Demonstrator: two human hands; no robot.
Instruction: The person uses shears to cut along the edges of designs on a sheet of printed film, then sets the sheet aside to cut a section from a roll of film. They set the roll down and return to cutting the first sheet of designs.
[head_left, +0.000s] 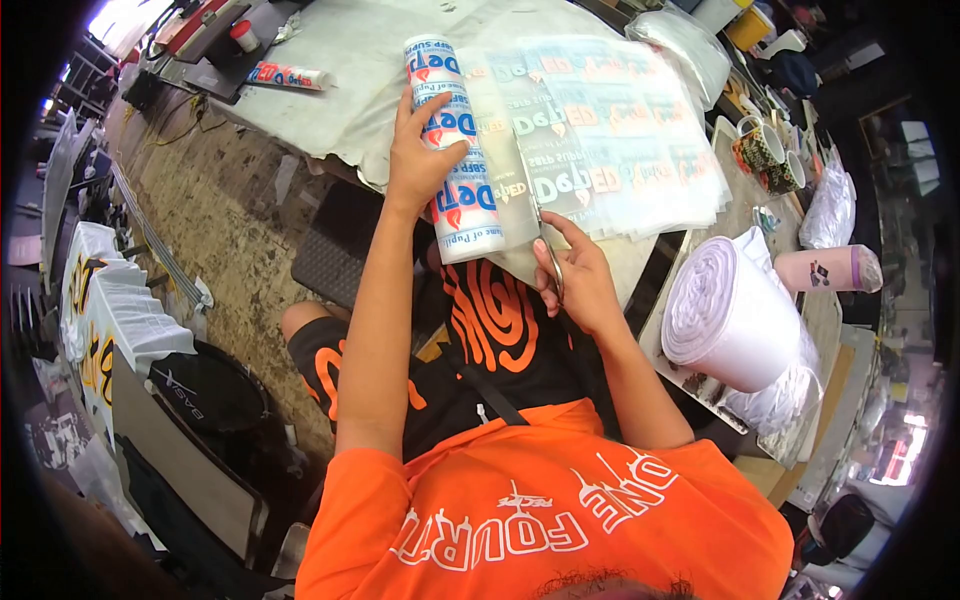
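A white roll printed with blue and red lettering (473, 215) lies at the near edge of the table. My left hand (420, 160) grips its left side, with the fingers and thumb over the print. From the roll, a translucent film (513, 215) extends right toward a stack of printed translucent sheets (640, 150). Scissors (556, 275) are in my right hand (582, 285), fingers through the handles. Their blades point away from me at the film's near edge, beside the roll; how far apart the blades are is hard to see.
A thick roll of white material (725, 315) stands close on the right, beside a pink tumbler (825, 270) and patterned mugs (762, 150). Another printed tube (290, 76) lies at the far left. A round black object (210, 385) is on the floor at left.
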